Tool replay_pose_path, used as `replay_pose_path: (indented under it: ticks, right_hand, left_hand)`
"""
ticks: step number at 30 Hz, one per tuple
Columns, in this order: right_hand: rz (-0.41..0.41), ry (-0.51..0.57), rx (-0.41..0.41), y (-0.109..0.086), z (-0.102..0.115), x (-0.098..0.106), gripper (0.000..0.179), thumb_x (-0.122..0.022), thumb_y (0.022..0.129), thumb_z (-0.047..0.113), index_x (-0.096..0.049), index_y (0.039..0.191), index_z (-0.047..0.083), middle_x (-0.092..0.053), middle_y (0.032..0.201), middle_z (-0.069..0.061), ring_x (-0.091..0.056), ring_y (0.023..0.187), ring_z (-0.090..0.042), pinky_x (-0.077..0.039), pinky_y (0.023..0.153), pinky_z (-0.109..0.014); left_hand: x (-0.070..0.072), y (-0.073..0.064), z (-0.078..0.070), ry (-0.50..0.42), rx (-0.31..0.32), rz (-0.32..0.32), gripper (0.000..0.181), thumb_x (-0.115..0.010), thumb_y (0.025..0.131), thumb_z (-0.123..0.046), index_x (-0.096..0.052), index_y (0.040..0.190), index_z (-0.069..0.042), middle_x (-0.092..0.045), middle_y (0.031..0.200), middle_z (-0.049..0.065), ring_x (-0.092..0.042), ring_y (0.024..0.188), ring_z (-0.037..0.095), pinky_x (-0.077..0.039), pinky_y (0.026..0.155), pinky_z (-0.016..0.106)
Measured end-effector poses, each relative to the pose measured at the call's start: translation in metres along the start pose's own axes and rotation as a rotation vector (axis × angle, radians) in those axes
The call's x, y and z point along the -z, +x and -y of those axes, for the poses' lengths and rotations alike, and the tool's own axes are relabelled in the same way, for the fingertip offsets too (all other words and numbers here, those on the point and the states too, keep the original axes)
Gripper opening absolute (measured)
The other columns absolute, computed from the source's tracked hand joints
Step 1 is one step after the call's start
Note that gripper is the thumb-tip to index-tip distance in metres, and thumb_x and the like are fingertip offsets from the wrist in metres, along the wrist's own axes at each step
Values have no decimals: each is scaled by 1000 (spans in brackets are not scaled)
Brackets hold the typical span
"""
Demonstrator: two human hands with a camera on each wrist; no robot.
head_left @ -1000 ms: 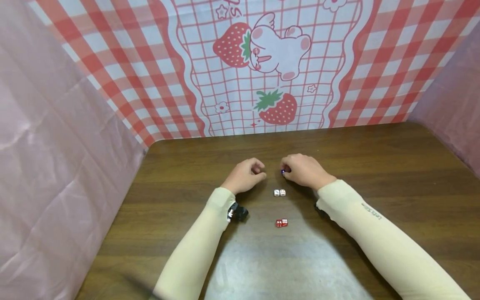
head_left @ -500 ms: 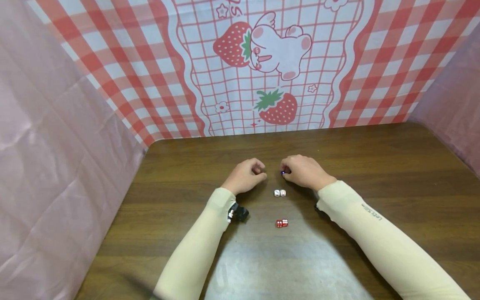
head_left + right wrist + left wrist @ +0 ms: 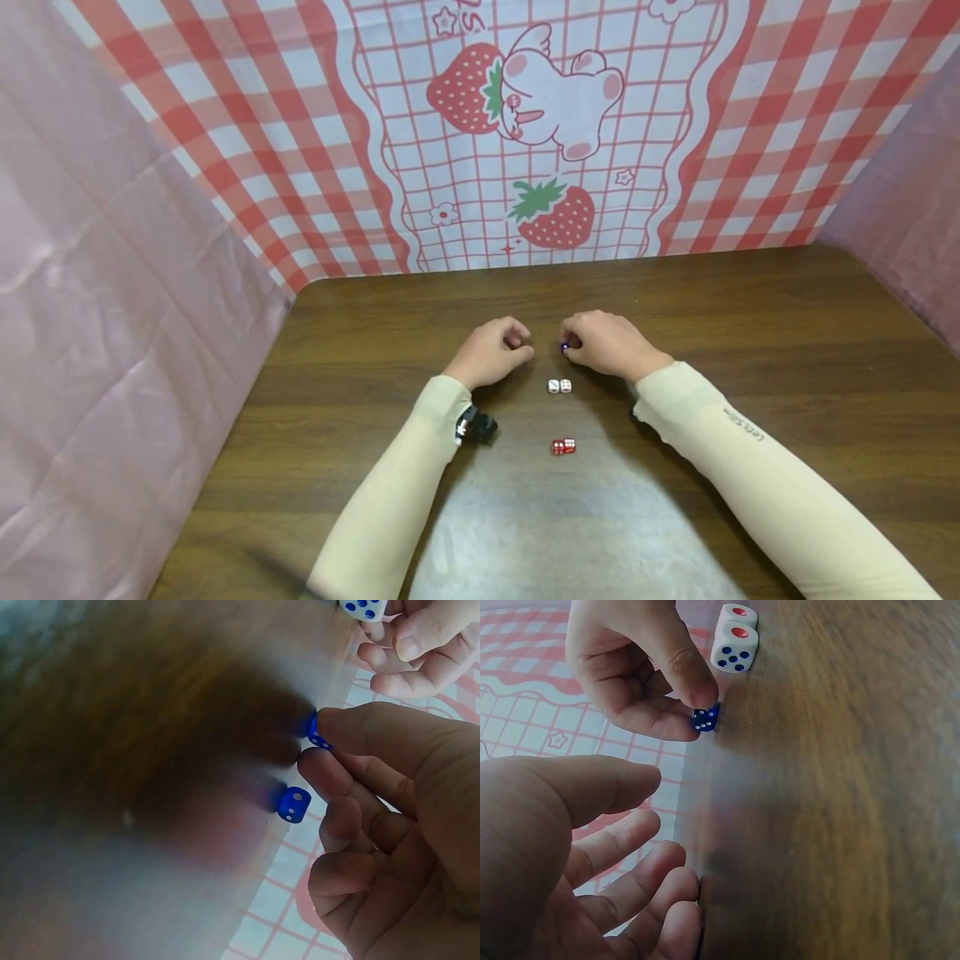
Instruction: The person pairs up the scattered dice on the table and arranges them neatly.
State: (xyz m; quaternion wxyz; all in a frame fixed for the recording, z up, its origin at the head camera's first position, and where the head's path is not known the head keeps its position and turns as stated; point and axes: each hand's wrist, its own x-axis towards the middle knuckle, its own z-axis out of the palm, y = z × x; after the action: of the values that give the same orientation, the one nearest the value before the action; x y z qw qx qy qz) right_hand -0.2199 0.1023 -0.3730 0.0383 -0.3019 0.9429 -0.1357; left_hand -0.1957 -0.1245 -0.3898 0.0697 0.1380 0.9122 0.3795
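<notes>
Between thumb and index finger my right hand [image 3: 606, 342] pinches a blue die [image 3: 705, 718] at the tabletop. A second blue die [image 3: 294, 805] rests on the table beside that hand's curled fingers in the right wrist view; the hand hides it from the head view. My left hand [image 3: 489, 352] lies on the table to the left, fingers loosely bent, thumb apart, holding nothing. Two white dice [image 3: 559, 386] sit side by side just nearer than the hands. Closer still are two red dice [image 3: 564, 447], touching or almost so.
The brown wooden table [image 3: 360, 433] reaches back to a red checked cloth [image 3: 300, 150] with strawberries. Pink cloth [image 3: 112, 292] hangs at the left side, and more at the right. A black wrist camera [image 3: 478, 425] sits on the left wrist.
The right hand, with the blue die pinched, has shifted very slightly toward the white dice. The left hand and the white and red dice have stayed in place.
</notes>
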Motion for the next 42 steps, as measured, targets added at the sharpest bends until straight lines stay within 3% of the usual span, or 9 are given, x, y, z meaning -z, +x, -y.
replay_pose_path:
  ticks: [11, 18, 30, 42]
  right_hand:
    - [-45, 94, -6, -11, -5, 11, 12, -77, 92, 12, -73, 103, 10, -71, 98, -3, -66, 91, -22, -55, 82, -46]
    - [-65, 79, -37, -22, -18, 14, 14, -76, 92, 12, -72, 105, 9, -72, 101, -5, -67, 97, -25, -56, 85, -49]
    - [-89, 101, -82, -39, -41, 14, 13, -75, 93, 12, -73, 106, 9, -70, 99, -5, -65, 93, -24, -54, 82, -48]
    - [-89, 110, -122, -39, -42, 15, 14, -75, 94, 15, -72, 105, 8, -70, 98, -7, -65, 92, -25, -54, 81, -48]
  left_hand:
    - [5, -2, -2, -54, 9, -12, 26, -69, 99, -26, -67, 122, -12, -67, 112, 3, -63, 100, 18, -52, 91, 38]
    - [8, -7, -4, -65, 6, -35, 27, -68, 100, -23, -66, 123, -11, -66, 109, 2, -62, 98, 19, -52, 90, 38]
    - [13, -12, 5, -96, 4, -70, 28, -70, 99, -23, -67, 123, -9, -66, 104, 1, -61, 93, 19, -51, 86, 38]
    - [13, -12, 3, -82, 16, -59, 26, -70, 99, -23, -68, 122, -10, -66, 104, 1, -60, 92, 18, -51, 85, 37]
